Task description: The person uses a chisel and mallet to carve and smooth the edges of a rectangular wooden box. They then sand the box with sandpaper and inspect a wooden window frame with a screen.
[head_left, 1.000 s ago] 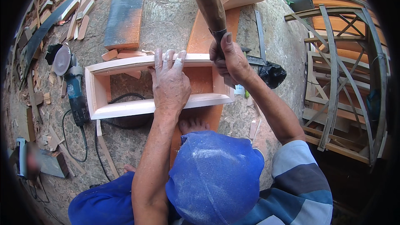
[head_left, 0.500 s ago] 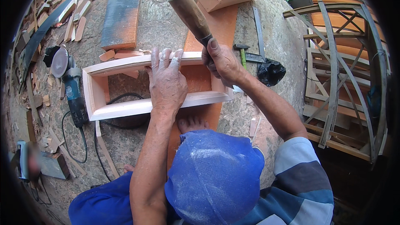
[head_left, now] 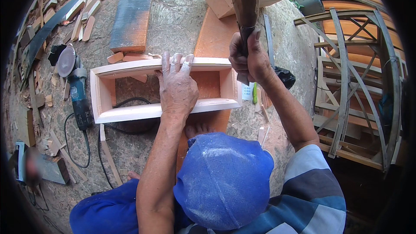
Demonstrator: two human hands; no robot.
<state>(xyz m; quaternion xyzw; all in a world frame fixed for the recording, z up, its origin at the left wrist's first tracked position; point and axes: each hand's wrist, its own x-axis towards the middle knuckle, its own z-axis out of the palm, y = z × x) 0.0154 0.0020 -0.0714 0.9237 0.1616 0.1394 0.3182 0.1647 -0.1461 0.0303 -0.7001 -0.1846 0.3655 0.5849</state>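
Note:
My left hand (head_left: 178, 91) reaches across a long, pale wooden frame (head_left: 169, 108), its fingers over the slightly curved far rim and its thumb against the inner side. White dust coats those fingertips. Just past the frame's right end, my right hand (head_left: 250, 58) is closed round the dark lower part of a wooden-handled tool (head_left: 244, 0). The thick wooden part points up, and a bit of grey metal shows under the fist; it may be a chisel. The frame rests partly over an orange-brown board (head_left: 212, 39), with a bare foot (head_left: 199, 130) at its near side.
Left of the frame lies a blue angle grinder (head_left: 78, 91) with its cord. Wood offcuts (head_left: 89, 15) and a dark-stained plank (head_left: 132, 17) are beyond. A wooden box (head_left: 221, 0) stands far off; curved wooden racks (head_left: 342, 73) stand right. A blue cap (head_left: 223, 180) covers the lower middle.
My right hand has moved right, and the tool has swung from leaning left to nearly upright. The left hand keeps its place on the frame; the whole view has shifted slightly.

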